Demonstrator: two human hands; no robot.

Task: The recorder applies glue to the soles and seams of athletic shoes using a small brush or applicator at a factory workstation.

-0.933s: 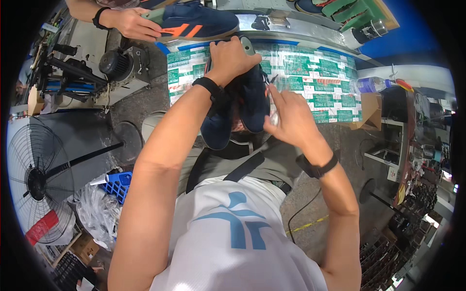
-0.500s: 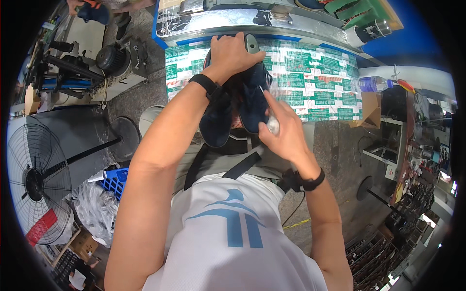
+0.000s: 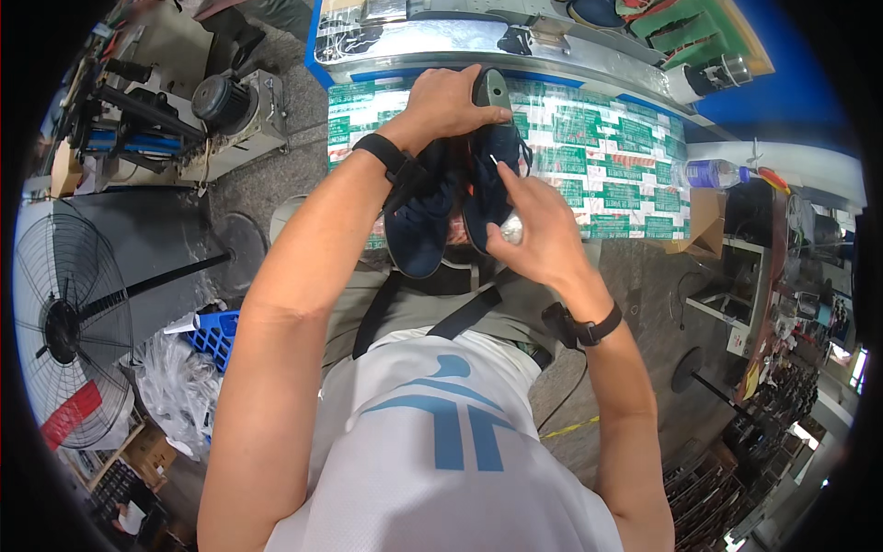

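Two dark navy lace-up shoes, a left-hand shoe (image 3: 418,241) and a right-hand shoe (image 3: 486,184), lie side by side with their toes toward me. A grey-green shoe last (image 3: 496,90) with a hole in its top sticks up from the right-hand one. My left hand (image 3: 446,106) is closed over the heel end, thumb pressed against the last. At the laces of the right-hand shoe is my right hand (image 3: 544,230), index finger stretched along a thin white-tipped thing (image 3: 495,160). A whitish translucent lump (image 3: 512,228) shows under its palm; its kind is unclear.
Beneath the shoes is a box (image 3: 598,166) covered in green-and-white tape, against a metal-edged bench (image 3: 432,46). A clear bottle (image 3: 716,173) lies at its right. On the left stand a floor fan (image 3: 69,327), a motor (image 3: 223,103) and a blue crate (image 3: 217,336).
The white tip and my right index finger have moved slightly farther up the right-hand shoe's laces. My left hand keeps its hold. The whole view has shifted a little.
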